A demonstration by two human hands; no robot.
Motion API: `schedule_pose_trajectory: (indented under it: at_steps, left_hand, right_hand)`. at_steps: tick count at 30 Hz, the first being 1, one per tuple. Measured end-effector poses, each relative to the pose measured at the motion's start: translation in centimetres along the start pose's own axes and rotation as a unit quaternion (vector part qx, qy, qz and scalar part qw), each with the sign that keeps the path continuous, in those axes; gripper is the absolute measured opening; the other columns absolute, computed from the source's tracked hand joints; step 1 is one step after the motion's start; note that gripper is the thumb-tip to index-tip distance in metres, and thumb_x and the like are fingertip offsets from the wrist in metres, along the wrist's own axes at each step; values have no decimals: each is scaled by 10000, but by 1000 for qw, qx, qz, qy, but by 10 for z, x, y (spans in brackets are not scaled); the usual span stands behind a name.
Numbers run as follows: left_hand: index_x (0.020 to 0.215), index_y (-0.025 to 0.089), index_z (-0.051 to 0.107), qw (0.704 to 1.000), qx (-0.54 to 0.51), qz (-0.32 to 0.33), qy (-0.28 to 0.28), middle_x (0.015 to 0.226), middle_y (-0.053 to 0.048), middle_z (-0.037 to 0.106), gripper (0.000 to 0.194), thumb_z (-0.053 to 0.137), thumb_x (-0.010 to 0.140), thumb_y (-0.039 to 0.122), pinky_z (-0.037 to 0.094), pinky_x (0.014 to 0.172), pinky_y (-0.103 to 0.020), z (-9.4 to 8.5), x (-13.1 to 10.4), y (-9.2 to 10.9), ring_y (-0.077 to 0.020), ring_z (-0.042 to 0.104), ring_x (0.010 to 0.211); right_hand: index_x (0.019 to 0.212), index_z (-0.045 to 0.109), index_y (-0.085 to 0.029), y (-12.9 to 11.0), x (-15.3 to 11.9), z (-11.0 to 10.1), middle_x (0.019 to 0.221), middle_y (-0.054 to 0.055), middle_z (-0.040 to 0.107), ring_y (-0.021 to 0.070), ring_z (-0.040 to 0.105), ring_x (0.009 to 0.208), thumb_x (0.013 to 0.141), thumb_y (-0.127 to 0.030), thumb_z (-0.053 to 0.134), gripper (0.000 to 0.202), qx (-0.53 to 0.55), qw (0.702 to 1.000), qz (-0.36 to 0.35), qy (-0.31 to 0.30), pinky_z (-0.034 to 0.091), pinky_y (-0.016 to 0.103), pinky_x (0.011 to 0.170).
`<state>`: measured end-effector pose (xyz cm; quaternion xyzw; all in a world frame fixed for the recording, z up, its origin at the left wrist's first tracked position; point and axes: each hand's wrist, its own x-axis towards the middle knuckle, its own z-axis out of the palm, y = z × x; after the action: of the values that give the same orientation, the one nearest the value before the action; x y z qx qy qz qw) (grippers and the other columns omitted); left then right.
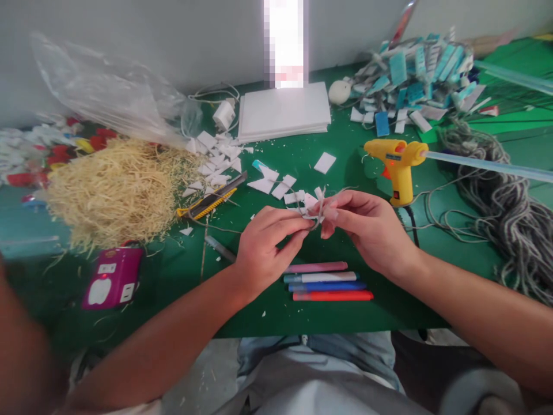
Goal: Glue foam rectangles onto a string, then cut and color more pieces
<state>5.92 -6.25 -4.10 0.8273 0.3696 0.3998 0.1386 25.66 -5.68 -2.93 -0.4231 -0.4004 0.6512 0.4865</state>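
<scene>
Both hands meet over the middle of the green table, pinching a thin grey string (320,212) that loops between the fingertips. My left hand (270,245) is closed, thumb and fingers pressed together on one part of the string. Thumb and index finger of my right hand (367,227) pinch another part. Small white foam pieces (283,187) lie just behind the fingertips; whether one is caught in the string I cannot tell. Below the hands several markers lie side by side, including a red marker (332,295) and a blue marker (327,286).
On the right are a yellow glue gun (400,167), a grey yarn bundle (505,196) and a pile of blue and white pieces (415,80). White boards (283,112) lie at the back. Leftward are a utility knife (213,196), straw (116,190) and a purple power socket (113,278).
</scene>
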Motion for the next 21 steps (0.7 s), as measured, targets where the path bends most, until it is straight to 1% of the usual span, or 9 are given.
schedule_pose_trajectory:
  at_steps: [4, 8, 11, 14, 16, 19, 21]
  left_hand:
    - [966, 213, 734, 1000, 4, -3, 5, 987, -33, 803, 83, 679, 966, 151, 591, 798, -274, 0, 0, -1, -151, 743, 897]
    - [960, 202, 715, 1000, 4, 9, 6, 973, -32, 789, 61, 684, 965, 150, 566, 781, -267, 0, 0, -1, -140, 728, 873]
    - [967, 204, 717, 1000, 17, 19, 8, 945, -28, 768, 50, 687, 967, 164, 553, 753, -260, 0, 0, -1, -131, 704, 831]
    - [984, 200, 723, 999, 24, 20, 12, 906, -22, 745, 57, 693, 961, 156, 537, 728, -247, 1, 0, -1, -121, 675, 790]
    - [990, 198, 724, 999, 22, 24, 15, 894, -18, 738, 67, 693, 958, 147, 532, 726, -242, 2, 0, -1, -118, 670, 785]
    - [980, 189, 721, 999, 21, 28, 15, 900, -19, 741, 70, 694, 952, 132, 533, 734, -236, 2, 0, -1, -116, 674, 794]
    - [978, 189, 718, 999, 24, 28, 15, 901, -18, 743, 67, 693, 953, 132, 537, 737, -234, 2, 0, -1, -115, 678, 799]
  right_hand:
    - [742, 701, -218, 0, -1, 0, 746, -18, 753, 104, 645, 521, 674, -415, 936, 314, 12, 1000, 11, -10, 603, 281, 598]
    - [739, 690, -219, -2, -1, 2, 694, -28, 729, 106, 644, 520, 692, -415, 922, 307, 27, 999, 18, -22, 586, 269, 594]
    - [736, 681, -220, -1, -1, 2, 700, -33, 718, 97, 622, 521, 713, -392, 901, 280, 28, 999, 18, -25, 562, 258, 575]
    - [732, 680, -224, 1, -1, 0, 756, -36, 701, 85, 595, 560, 712, -333, 884, 232, 0, 1000, -15, 4, 515, 232, 533]
    - [725, 681, -223, 2, -1, 0, 836, -22, 718, 82, 597, 591, 714, -292, 869, 200, -19, 999, -36, 20, 498, 226, 521]
    - [704, 674, -211, 1, -2, -1, 957, 14, 763, 78, 620, 601, 736, -266, 854, 191, -21, 999, -35, 14, 514, 233, 533]
    - [701, 663, -203, 1, -3, 0, 977, 27, 782, 69, 618, 561, 747, -279, 861, 217, -5, 1000, -20, -1, 516, 234, 524]
